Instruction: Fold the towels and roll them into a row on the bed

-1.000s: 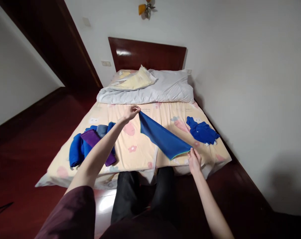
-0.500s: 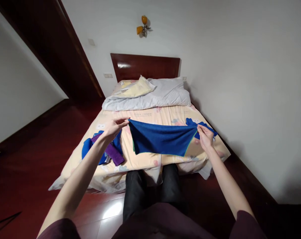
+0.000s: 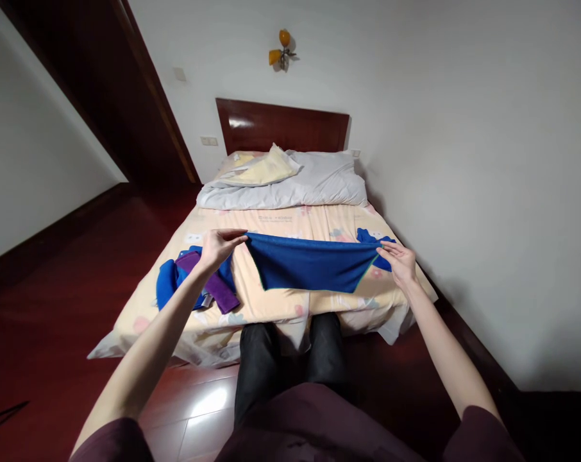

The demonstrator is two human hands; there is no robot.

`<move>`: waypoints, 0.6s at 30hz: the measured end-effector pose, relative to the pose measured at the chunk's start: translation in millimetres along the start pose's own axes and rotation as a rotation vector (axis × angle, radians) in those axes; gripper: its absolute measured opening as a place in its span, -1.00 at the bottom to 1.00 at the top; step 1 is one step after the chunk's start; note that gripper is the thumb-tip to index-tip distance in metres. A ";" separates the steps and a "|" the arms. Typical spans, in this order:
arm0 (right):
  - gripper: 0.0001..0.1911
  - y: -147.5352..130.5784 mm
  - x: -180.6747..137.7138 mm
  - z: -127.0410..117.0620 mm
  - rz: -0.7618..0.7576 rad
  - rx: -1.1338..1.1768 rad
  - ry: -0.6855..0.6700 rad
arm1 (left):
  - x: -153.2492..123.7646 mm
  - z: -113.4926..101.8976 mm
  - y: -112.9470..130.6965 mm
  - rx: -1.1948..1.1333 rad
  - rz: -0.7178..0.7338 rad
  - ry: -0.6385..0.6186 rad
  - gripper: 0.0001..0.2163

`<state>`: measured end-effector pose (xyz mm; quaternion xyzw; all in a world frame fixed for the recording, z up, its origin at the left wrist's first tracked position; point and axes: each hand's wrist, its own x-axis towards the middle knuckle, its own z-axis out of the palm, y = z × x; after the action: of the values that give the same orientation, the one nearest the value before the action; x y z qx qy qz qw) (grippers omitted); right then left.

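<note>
At the foot of a bed [image 3: 290, 311] with a patterned cover, we hold a blue cloth [image 3: 312, 263] before us, stretched between both hands above the bedding. Our left hand [image 3: 217, 247], at nine o'clock from the fabric, pinches one upper corner between thumb and fingers; our right hand [image 3: 400, 260], at three o'clock, grips the opposite corner the same way. The top edge runs nearly straight from hand to hand and the narrower lower edge hangs toward us, green trim showing at the sides. We cannot tell whether that lower edge touches the cover.

Past our left hand, at nine o'clock, lie blue cloths [image 3: 165, 282] with a purple cloth [image 3: 223, 294] across them. At two o'clock, partly hidden by our right hand, rests a crumpled blue heap [image 3: 367, 235]. At twelve o'clock, a pale duvet [image 3: 329, 183] lies below the dark wooden headboard [image 3: 281, 125].
</note>
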<state>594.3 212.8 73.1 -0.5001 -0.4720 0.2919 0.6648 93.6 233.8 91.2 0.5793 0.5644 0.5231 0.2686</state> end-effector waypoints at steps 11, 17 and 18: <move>-0.43 -2.6 -13.3 -24.1 0.156 -0.033 -0.102 | -18.8 -11.4 -12.6 -0.107 -0.146 -0.099 -0.44; -0.40 6.2 -11.6 -17.6 0.247 -0.055 -0.142 | -14.4 -11.5 -32.6 -0.095 -0.222 -0.137 -0.45; -0.39 10.7 -8.9 -15.2 0.269 -0.056 -0.150 | -11.6 -9.8 -39.5 -0.095 -0.231 -0.141 -0.43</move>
<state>605.8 202.7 59.2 -0.5541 -0.4569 0.4015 0.5684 72.1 228.9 55.1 0.5324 0.5817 0.4728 0.3932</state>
